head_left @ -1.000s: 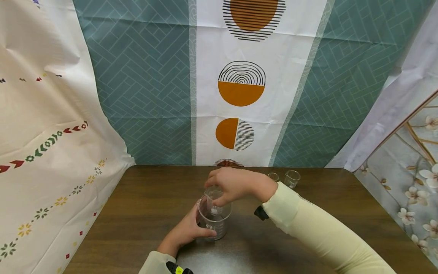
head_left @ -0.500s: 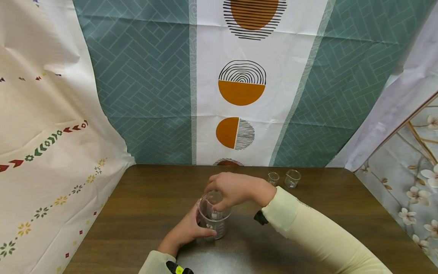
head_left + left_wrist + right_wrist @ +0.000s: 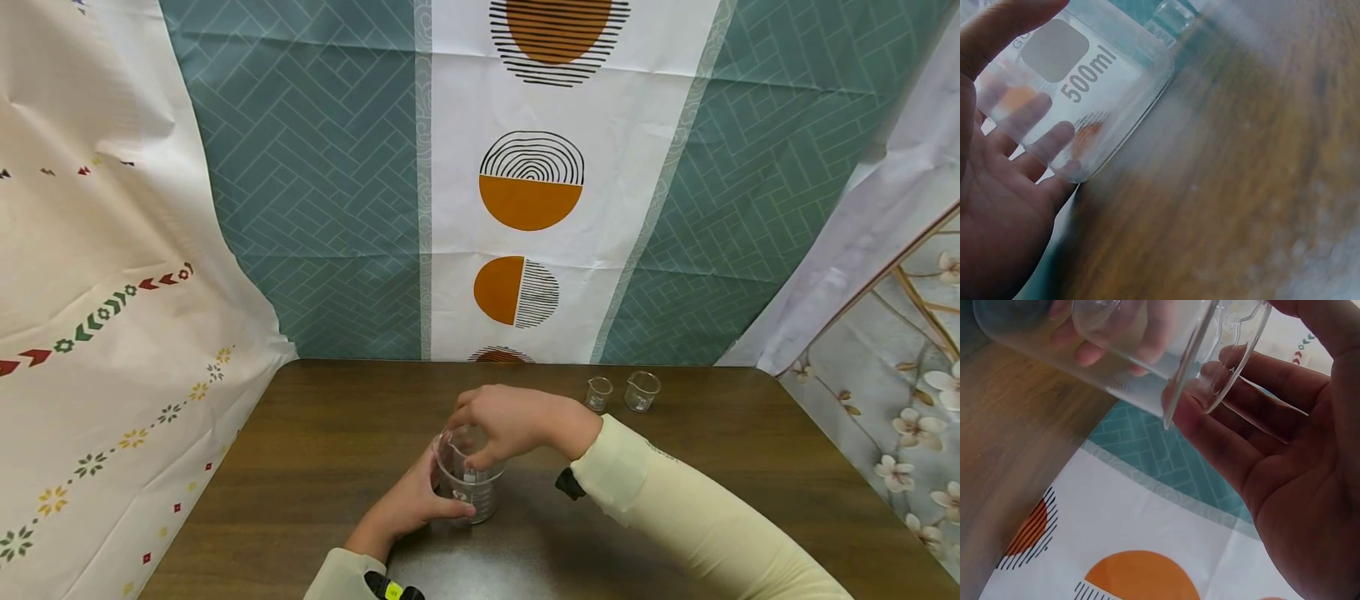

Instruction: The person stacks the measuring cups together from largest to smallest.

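A large glass beaker (image 3: pixel 483 498) stands upright on the table in the head view, with "500ml" printed on its side in the left wrist view. My left hand (image 3: pixel 412 504) holds it round the side, thumb in front and fingers behind. Inside its mouth sits a smaller glass beaker (image 3: pixel 471 439), which my right hand (image 3: pixel 513 421) grips at the rim from above. In the right wrist view the smaller beaker's rim (image 3: pixel 1259 344) stands out past the larger rim, fingers curled at its edge. Whether its base touches the large beaker's bottom, I cannot tell.
Two small glass beakers, one smaller (image 3: pixel 597 395) and one wider (image 3: pixel 642 393), stand at the back right of the brown wooden table (image 3: pixel 322 442). A patterned curtain (image 3: pixel 345 208) hangs behind the table's far edge, with more cloth at both sides.
My right hand has moved down, lowering the smaller beaker deeper into the large one. My left hand and the large beaker have stayed in place.
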The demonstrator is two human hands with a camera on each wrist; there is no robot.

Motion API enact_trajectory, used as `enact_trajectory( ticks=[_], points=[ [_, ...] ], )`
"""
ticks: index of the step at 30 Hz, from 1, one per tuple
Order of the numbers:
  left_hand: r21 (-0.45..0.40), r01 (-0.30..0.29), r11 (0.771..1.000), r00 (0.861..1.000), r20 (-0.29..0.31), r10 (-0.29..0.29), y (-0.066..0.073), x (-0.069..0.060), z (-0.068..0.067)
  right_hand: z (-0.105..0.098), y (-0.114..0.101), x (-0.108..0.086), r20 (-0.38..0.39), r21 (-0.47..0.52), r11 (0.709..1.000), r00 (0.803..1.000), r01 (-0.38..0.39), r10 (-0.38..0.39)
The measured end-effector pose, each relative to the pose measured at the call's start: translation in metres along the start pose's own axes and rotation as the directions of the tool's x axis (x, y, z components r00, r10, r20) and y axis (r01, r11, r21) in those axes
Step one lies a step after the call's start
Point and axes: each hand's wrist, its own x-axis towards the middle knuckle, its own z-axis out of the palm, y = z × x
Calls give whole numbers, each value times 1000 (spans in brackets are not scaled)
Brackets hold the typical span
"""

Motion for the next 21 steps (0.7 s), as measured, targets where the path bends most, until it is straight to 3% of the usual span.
enact_trajectory(
  ticks=[14, 21],
  points=[
    [2, 44, 999, 999, -20, -44, 2, -1, 2, 5, 0, 2, 10, 12, 1000, 1000, 26, -27],
    [1, 94, 996, 995, -27, -94, 4, -1, 1, 6, -1, 4, 37, -3, 999, 999, 34, -34]
  ],
)
